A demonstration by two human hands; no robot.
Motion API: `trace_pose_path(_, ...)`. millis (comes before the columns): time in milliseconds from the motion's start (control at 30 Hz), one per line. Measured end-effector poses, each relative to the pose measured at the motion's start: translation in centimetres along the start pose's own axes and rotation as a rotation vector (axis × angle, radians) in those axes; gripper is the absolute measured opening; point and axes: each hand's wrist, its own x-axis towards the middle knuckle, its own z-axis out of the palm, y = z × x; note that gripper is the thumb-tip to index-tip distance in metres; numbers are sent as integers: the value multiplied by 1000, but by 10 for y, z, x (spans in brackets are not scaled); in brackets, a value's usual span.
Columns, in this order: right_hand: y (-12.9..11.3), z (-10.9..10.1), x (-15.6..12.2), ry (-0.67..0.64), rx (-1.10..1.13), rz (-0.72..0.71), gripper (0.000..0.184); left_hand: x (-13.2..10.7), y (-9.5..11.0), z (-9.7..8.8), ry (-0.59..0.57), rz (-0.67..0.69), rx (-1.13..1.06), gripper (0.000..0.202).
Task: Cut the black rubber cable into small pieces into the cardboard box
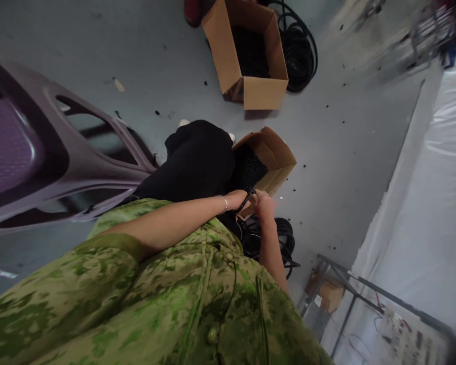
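My left hand [237,199], with a bracelet at the wrist, is closed around a thin black hose or cord [244,203]. Close beside it, my right hand [265,205] is closed with its fingertips at the hose's upper end; whether it grips the hose or a small dark tool cannot be made out. Both hands are over the near edge of an open cardboard box [283,157]. Many small black pieces [251,170] lie inside that box. Below my hands, a coil of black hose [285,238] rests on the floor, partly hidden by my right forearm.
Farther off stands a bigger open cardboard box [264,94] with dark contents, another black hose coil [298,56] beside it. A purple-grey chair [99,172] is at left. A metal frame [349,284] and white plastic sheeting [421,203] are at right. Black scraps dot the floor.
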Motion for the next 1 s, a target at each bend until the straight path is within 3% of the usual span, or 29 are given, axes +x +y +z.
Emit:
trace_pose_path(500,-8,-3,3,-9,6,55,35,-5,-2,-7,-12,94,120,20)
trace_pose_path(800,-18,-9,11,93,168,116,40,2,-10,-4,225,156,67,25)
trace_pose_path(1000,-18,-12,10,54,227,18,38,8,-18,-2,249,143,43,26)
